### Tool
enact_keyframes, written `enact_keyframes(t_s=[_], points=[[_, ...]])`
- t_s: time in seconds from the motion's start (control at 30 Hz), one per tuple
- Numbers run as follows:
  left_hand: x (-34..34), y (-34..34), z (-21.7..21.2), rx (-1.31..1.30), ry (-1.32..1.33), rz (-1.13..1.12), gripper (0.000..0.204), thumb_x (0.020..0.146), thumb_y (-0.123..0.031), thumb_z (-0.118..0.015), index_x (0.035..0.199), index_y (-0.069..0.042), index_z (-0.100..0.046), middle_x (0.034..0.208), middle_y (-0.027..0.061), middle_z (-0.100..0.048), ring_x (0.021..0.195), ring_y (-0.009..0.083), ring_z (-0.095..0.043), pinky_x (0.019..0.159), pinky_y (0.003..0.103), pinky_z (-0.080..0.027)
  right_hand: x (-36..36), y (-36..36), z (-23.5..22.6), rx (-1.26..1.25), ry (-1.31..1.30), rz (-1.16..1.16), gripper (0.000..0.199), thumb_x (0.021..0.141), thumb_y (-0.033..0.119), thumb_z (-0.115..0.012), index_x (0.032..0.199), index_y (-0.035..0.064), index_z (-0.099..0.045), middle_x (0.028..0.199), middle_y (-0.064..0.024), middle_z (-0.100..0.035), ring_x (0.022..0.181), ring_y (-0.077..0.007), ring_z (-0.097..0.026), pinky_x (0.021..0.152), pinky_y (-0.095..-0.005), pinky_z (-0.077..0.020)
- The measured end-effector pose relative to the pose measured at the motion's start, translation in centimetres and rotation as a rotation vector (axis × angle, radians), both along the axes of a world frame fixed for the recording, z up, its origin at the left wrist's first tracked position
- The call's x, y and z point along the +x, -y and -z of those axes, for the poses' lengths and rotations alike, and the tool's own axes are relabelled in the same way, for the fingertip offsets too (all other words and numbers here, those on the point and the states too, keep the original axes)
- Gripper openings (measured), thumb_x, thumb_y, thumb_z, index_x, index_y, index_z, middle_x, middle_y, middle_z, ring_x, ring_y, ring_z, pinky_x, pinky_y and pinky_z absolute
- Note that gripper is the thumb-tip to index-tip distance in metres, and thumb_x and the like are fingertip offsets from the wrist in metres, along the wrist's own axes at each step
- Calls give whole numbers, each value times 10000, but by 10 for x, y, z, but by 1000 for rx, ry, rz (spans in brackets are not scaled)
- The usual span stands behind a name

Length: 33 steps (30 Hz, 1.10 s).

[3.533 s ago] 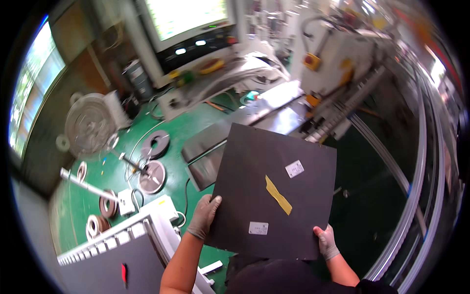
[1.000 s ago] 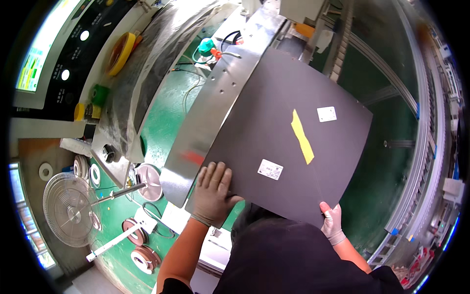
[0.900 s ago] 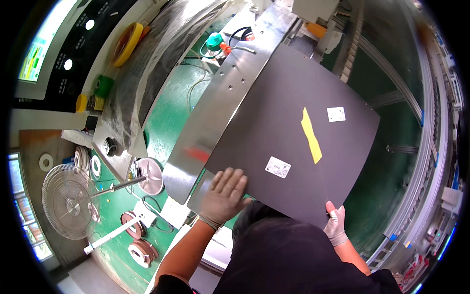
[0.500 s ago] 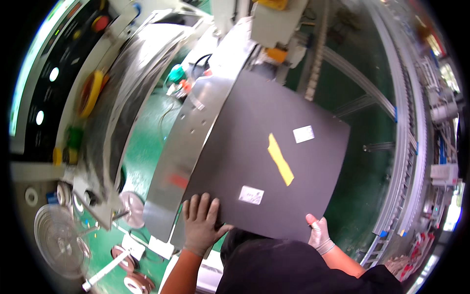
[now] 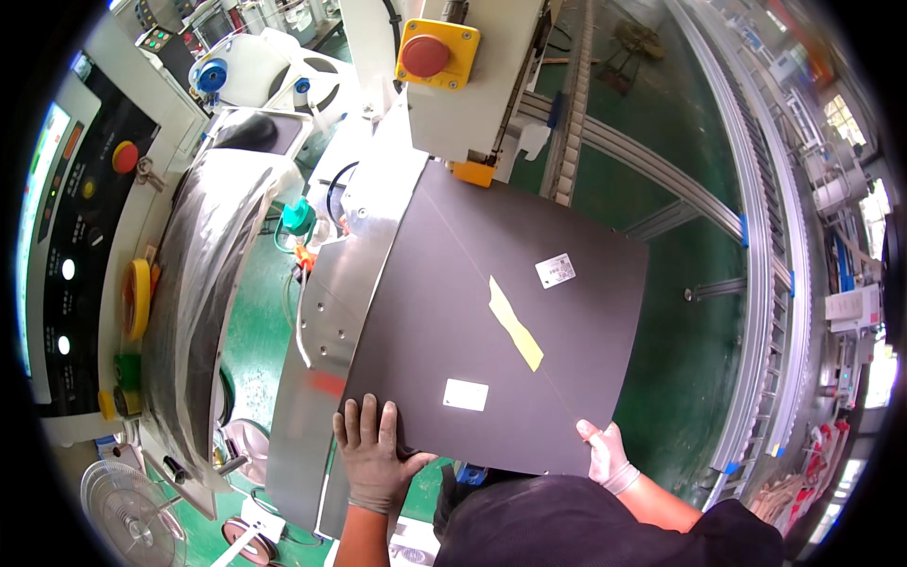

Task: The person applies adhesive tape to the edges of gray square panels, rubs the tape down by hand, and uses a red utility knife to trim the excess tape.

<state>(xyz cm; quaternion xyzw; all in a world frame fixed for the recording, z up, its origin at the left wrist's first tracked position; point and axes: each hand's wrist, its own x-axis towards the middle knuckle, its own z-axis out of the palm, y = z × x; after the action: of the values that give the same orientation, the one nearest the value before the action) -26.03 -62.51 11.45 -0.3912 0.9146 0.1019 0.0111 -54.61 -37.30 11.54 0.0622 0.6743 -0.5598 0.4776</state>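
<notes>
A large dark grey panel (image 5: pixel 444 331) with a yellow tape strip (image 5: pixel 516 324) and two white labels lies before me, its left side along a shiny metal table (image 5: pixel 316 350). At the panel's near right corner my right hand (image 5: pixel 609 456), in a thin pale glove, is closed with the thumb on top and the other fingers partly hidden. My gloved left hand (image 5: pixel 373 454) rests at the near left corner, fingers stretched over the panel and table edge, thumb pointing right along the near edge. The panel's far end meets the machine head (image 5: pixel 472 113).
A yellow box with a red push button (image 5: pixel 425 57) sits on the machine head. To the left stand a control panel (image 5: pixel 90 246), a plastic-covered surface (image 5: pixel 198 274) and a fan (image 5: pixel 132 515). Aluminium rails (image 5: pixel 756 236) run along the right over a green floor.
My view has shifted, and the machine head now shows larger and lower. The panel appears slightly farther left in view, its far end now at the machine head. Both hands keep their places on it.
</notes>
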Motion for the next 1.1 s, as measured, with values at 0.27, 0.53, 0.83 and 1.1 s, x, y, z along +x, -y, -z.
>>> enact_keyframes(t_s=[0.27,0.53,0.83,1.1], points=[[-69,43,-2,-11,-33,4,1106,674,-862,-633,1430,-60,-541,1549,214,-425,1496,428,-284,1249,572,-135,-61,25,27,-39,111,137,167,943,135,-741,1016,15,-651,957,-18,-637,848,-128,-612,812,-321,-532],[-139,87,6,-49,-92,4,1126,691,-822,-670,1478,-37,-496,1591,221,-382,1524,414,-251,1265,544,-108,-136,80,30,-156,94,138,281,967,129,-700,1210,13,-618,1101,-39,-654,982,-148,-631,900,-338,-537],[-155,99,10,-49,-123,-72,906,864,-541,-672,1522,19,-401,1594,237,-372,1514,408,-292,1261,505,-160,-218,133,36,-300,-6,123,452,948,13,-603,1382,-8,-479,1225,-113,-635,1074,-218,-670,933,-382,-581],[-155,99,13,-73,-115,-78,905,864,-585,-667,1492,25,-438,1573,223,-411,1497,393,-327,1260,495,-168,-296,183,28,-270,32,112,374,953,58,-632,1303,-38,-541,1195,-167,-659,1033,-271,-702,893,-415,-614]])
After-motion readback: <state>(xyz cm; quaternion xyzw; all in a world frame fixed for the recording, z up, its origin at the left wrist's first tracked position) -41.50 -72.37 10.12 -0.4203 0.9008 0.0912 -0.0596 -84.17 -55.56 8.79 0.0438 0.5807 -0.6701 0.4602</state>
